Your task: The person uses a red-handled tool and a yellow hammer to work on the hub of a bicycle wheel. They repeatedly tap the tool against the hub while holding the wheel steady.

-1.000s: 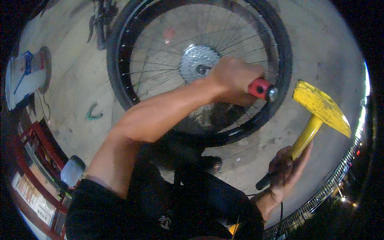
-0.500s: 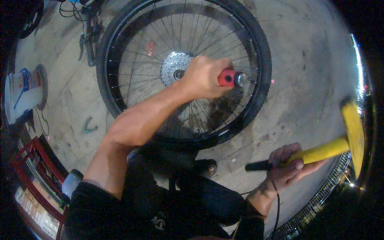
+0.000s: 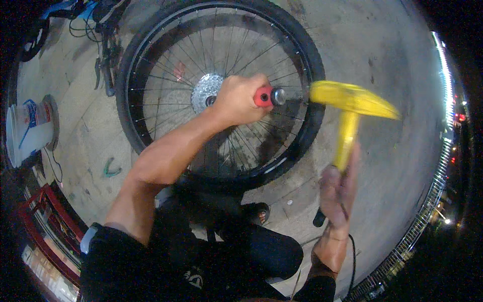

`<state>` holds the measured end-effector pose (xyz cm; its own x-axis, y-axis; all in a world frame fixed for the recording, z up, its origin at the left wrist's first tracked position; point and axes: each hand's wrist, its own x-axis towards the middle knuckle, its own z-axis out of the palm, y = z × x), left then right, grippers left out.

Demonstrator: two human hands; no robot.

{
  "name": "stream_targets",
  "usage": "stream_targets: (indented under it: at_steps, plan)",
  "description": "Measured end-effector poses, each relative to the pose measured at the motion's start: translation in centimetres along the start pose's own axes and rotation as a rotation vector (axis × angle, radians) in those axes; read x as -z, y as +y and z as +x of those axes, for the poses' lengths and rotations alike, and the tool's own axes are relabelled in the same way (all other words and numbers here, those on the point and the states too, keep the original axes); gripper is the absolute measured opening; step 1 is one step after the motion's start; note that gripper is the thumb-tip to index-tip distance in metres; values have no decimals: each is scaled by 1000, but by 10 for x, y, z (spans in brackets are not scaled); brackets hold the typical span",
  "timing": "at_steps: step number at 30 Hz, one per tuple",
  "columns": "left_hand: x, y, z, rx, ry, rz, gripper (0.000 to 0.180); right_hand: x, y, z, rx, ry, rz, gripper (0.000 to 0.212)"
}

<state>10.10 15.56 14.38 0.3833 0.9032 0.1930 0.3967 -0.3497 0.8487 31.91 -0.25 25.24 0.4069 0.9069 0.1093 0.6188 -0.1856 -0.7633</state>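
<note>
Two hands are busy: the left hand (image 3: 244,100) is closed round a red handle (image 3: 262,97) with a round metal end, and the right hand (image 3: 338,194) grips a yellow hammer (image 3: 354,98) by its shaft. Half a second ago the hammer pointed off toward the right edge of the floor (image 3: 382,166); now its head lies crosswise, near the metal end, though apart from it in the view. The left hand's grip looks unchanged. Below that hand is a bicycle wheel (image 3: 128,95), its silver sprockets (image 3: 200,93) just beside the knuckles. Farther out, toward the floor's left edge, are a curved green piece (image 3: 111,167) and a whitish bucket (image 3: 32,128), whose contents I cannot make out. At the lower left, a red rack (image 3: 50,211) holds things too blurred to name.
</note>
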Motion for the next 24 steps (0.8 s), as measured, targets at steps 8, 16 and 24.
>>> stream_targets:
  at_steps: [8,16,24]
  plan:
    - [-7,0,-1,-1,42,90,36,12,0,4,-100,-279,157,57]
    - [9,0,-1,43,-2,145,29,-17,-3,-11,107,-442,-146,62]
    - [1,-4,2,1,-62,145,33,10,-25,-3,-266,22,330,75]
